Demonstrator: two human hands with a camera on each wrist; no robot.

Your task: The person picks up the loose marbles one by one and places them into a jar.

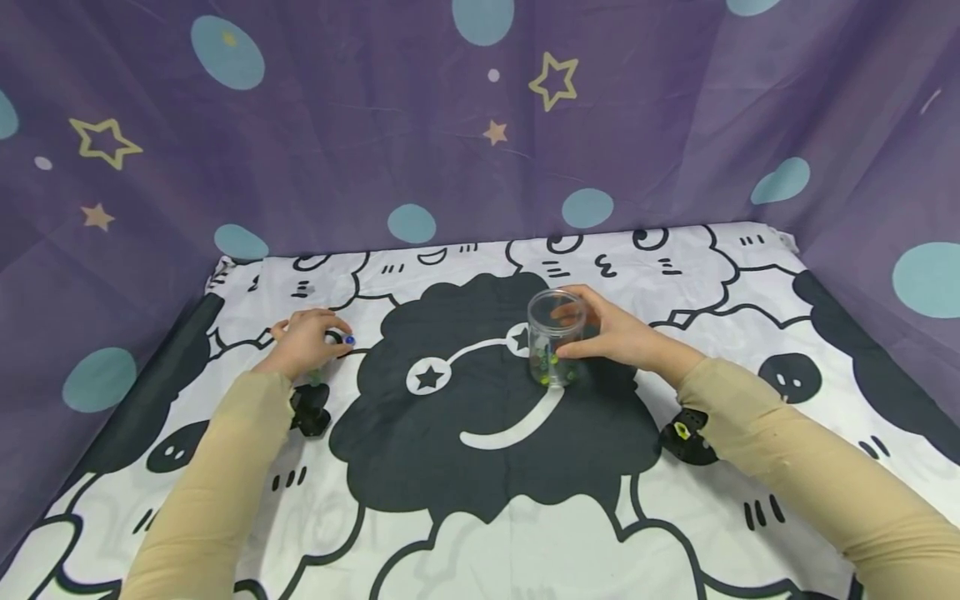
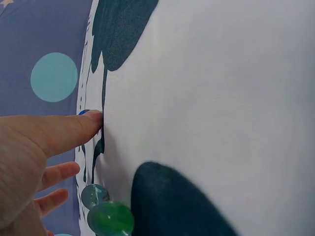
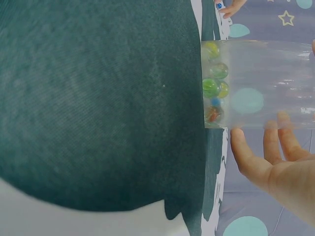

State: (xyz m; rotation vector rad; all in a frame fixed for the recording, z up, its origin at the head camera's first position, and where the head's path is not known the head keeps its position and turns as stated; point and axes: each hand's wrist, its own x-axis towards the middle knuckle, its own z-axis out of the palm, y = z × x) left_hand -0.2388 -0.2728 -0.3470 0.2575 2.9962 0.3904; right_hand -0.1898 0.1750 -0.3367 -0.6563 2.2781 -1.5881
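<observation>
My left hand is low over the left part of the cloth, pinching a blue marble between thumb and index finger. In the left wrist view the thumb hides most of that marble. Close by that hand lie a green marble and a paler clear one. My right hand grips a clear plastic jar from its right side, thumb in front and fingers behind. Upright on the dark patch of cloth, the jar has an open top. Several marbles, green, yellow, blue and reddish, cover its bottom.
A white cloth printed with black cartoon sheep covers the table. Behind and at both sides hangs a purple curtain with stars and blue dots. Black wrist cameras sit under both forearms.
</observation>
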